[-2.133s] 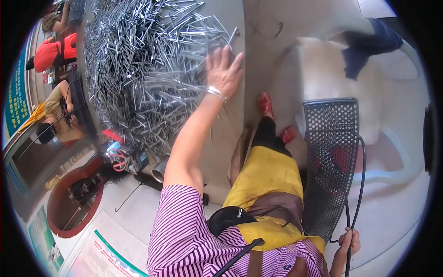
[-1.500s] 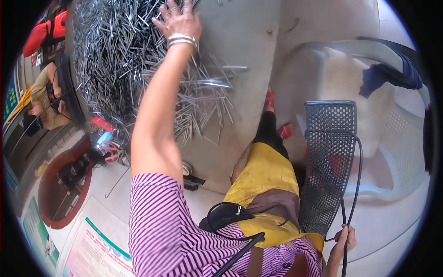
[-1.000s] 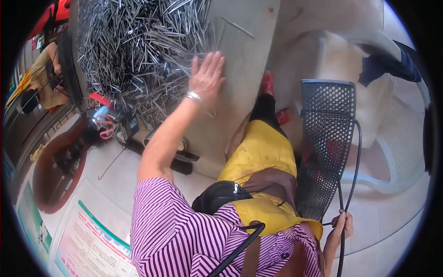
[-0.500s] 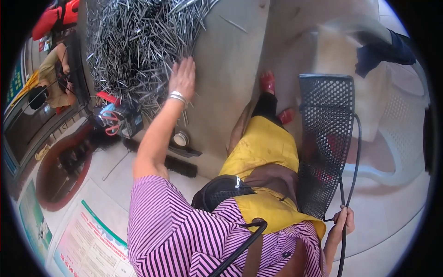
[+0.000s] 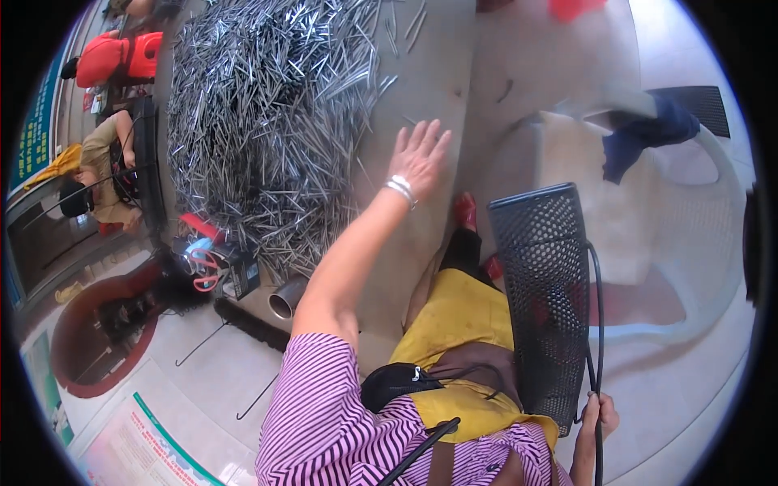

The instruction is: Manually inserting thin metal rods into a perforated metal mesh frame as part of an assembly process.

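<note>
My left hand (image 5: 421,162), fingers spread, hovers over or rests on the table (image 5: 429,73); contact is unclear. It holds nothing. Left of it lies a large pile of thin, shiny metal strips (image 5: 267,113), with some loose ones near its edge. At the lower right, my right hand (image 5: 598,415) has its fingers wrapped round a black tubular rail (image 5: 598,324). This rail runs alongside a tall black perforated panel (image 5: 541,292) that stands tilted by my right side, looking like part of a chair or basket. A yellow apron (image 5: 454,316) covers my lap.
A pale chair (image 5: 721,275) with a cream pad and dark blue cloth (image 5: 648,134) stands at right. By the table's near left corner are red-handled scissors (image 5: 207,267), a metal cylinder (image 5: 285,298) and a long dark brush (image 5: 247,320). Another person (image 5: 105,170) sits far left.
My left hand has moved right, from the pile's edge to bare table, and its fingers have spread. My right hand keeps its grip on the rail. The whole view has shifted.
</note>
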Tool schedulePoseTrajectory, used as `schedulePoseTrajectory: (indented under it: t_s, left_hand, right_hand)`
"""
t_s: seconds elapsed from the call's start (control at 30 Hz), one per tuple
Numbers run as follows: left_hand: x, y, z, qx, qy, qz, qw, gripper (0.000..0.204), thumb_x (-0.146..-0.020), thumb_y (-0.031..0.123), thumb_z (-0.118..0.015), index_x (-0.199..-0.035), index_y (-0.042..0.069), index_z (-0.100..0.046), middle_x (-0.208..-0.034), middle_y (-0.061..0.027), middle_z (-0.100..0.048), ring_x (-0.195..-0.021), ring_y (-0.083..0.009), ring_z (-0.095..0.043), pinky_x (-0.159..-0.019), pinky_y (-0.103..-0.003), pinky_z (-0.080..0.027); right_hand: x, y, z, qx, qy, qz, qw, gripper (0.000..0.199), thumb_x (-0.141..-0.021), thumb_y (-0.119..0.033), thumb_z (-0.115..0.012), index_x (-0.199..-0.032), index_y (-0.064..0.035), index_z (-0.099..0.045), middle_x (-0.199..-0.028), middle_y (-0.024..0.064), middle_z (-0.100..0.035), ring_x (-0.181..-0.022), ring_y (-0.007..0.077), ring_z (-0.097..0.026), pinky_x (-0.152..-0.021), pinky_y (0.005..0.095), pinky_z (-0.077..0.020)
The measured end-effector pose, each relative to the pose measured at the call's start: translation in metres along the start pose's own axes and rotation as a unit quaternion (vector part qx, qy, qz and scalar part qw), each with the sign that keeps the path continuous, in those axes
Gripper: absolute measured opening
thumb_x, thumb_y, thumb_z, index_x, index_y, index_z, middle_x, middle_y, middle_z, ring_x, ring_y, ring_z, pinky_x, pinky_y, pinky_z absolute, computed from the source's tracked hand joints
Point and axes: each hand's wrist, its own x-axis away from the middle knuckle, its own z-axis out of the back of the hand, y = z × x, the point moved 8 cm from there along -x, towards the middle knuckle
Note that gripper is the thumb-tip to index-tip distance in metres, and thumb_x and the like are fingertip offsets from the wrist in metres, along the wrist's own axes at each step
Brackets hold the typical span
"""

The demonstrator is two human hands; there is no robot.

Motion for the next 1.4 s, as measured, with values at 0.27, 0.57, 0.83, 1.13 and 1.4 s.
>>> schedulePoseTrajectory:
  t_s: [0.27,0.57,0.83,1.13,1.4]
  left_hand:
    - [0.074,-0.060,-0.008,-0.112,-0.186,0.146,0.965,0.055,-0.082,0.032,-0.048,-0.125,0.000,-0.035,-0.136,-0.0125,-0.026,-0.125,-0.0285,-0.024,-0.099,-0.046,-0.021]
    - [0.111,-0.019,0.044,0.452,0.061,0.238,0.858,0.061,-0.080,0.028,-0.057,-0.127,-0.001,-0.031,-0.126,-0.0190,-0.041,-0.117,-0.0283,-0.040,-0.097,-0.034,-0.031]
    - [0.171,-0.015,0.016,0.641,0.045,0.413,0.645,0.051,-0.073,0.024,-0.065,-0.113,-0.001,-0.047,-0.100,-0.0121,-0.059,-0.088,-0.0164,-0.056,-0.078,-0.028,-0.044]
    - [0.245,0.020,-0.016,0.680,0.118,0.546,0.475,0.045,-0.077,0.030,-0.059,-0.106,-0.004,-0.051,-0.099,-0.0141,-0.059,-0.090,-0.0228,-0.055,-0.081,-0.033,-0.041]
    - [0.274,0.058,-0.084,0.692,0.110,0.637,0.321,0.058,-0.072,0.049,-0.062,-0.084,-0.007,-0.058,-0.080,-0.0116,-0.060,-0.072,-0.0194,-0.052,-0.070,-0.034,-0.042]
  right_hand:
    - [-0.017,-0.048,0.003,0.059,-0.022,0.070,0.996,0.013,-0.082,-0.009,-0.051,-0.076,0.0009,-0.056,-0.051,-0.0016,-0.042,-0.046,0.0047,-0.038,-0.041,0.0208,-0.0297]
    - [-0.056,-0.156,-0.011,0.095,-0.076,0.275,0.954,0.005,-0.071,-0.004,-0.056,-0.069,0.0004,-0.055,-0.055,0.0065,-0.049,-0.047,0.0164,-0.044,-0.046,0.0280,-0.0332]
    - [-0.075,-0.272,-0.059,0.169,-0.197,0.447,0.856,0.009,-0.061,-0.006,-0.062,-0.067,-0.0032,-0.056,-0.051,0.0082,-0.045,-0.045,0.0239,-0.045,-0.044,0.0341,-0.0336]
    - [-0.098,-0.401,-0.145,0.168,-0.240,0.623,0.725,0.023,-0.066,-0.011,-0.066,-0.079,-0.0004,-0.051,-0.053,0.0121,-0.050,-0.045,0.0313,-0.049,-0.043,0.0379,-0.0383]
    - [-0.125,-0.460,-0.243,0.170,-0.280,0.641,0.694,0.007,-0.071,-0.006,-0.056,-0.073,-0.0020,-0.051,-0.051,0.0131,-0.048,-0.049,0.0311,-0.051,-0.046,0.0378,-0.0401]
